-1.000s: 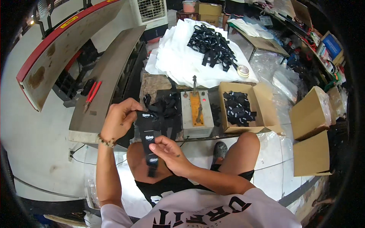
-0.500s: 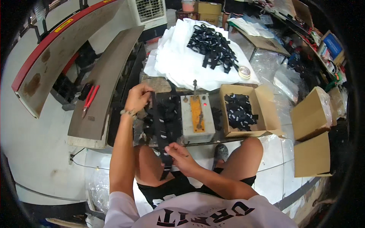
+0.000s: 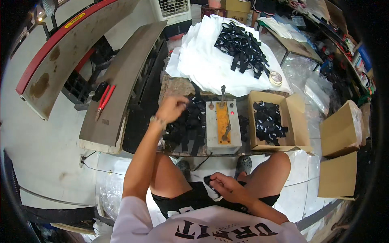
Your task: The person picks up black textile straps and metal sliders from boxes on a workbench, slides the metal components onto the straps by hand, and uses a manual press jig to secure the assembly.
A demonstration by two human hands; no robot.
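Many black straps [image 3: 193, 126] lie in a heap on the bench [image 3: 174, 86], beside a grey metal box [image 3: 236, 130] with a red light [image 3: 232, 113]. The left hand [image 3: 173, 109] is over the heap and hides some of it. It is bent and blurry, so I cannot tell if its grip has a strap. Down low, the right hand [image 3: 227, 188] has its grip closed on a small black piece [image 3: 208, 180], covering most of it. Far off, a person's legs [image 3: 257, 14] are cut off at the top.
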